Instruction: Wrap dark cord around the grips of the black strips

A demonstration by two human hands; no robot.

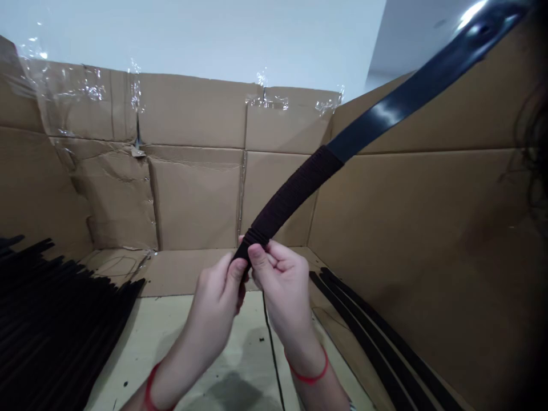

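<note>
A long, flat, curved strip [377,123], dark and glossy, rises from my hands to the upper right, where a hole shows near its end. Around its lower stretch sits a dark brown fabric sleeve [295,188], gathered into tight folds. My left hand [216,297] is closed on the narrow lower end of the sleeve, thumb on top. Just to the right, my right hand [285,285] pinches the fabric at the lowest folds between thumb and curled fingers. The strip's lower tip is hidden by the hands.
Cardboard walls [194,200] with clear tape surround a pale work surface [162,325]. On the left lies a heap of dark strips [51,319]. Several more dark strips [377,342] lie along the right wall. A black line runs down the surface's middle.
</note>
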